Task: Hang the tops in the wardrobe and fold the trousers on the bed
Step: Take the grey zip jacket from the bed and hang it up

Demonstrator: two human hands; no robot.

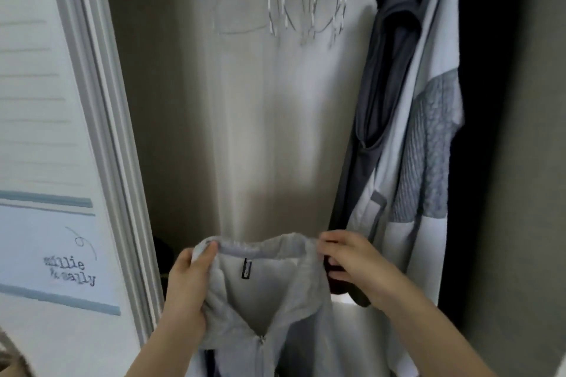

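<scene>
Open wardrobe [245,131], viewed from the front. A pale grey zip-front top [263,294] is held up low and near, in front of the opening, collar uppermost, a dark label showing inside the neck and the zip partly open below it.

Left hand [186,278] grips the collar at its left end, thumb lying over the edge and fingers curled behind the fabric. Right hand [349,260] pinches the collar at its right end, fingers bent round the edge — a dark shape sits just behind them, nature not determinable.

At the far top, a cluster of white hangers [306,6] hangs bare from above. To the right, hung garments [407,119] — dark grey, pale and a knitted grey panel — reach down beside the right hand. At left stands a white louvred door [46,131], bearing a printed panel with lettering.
</scene>
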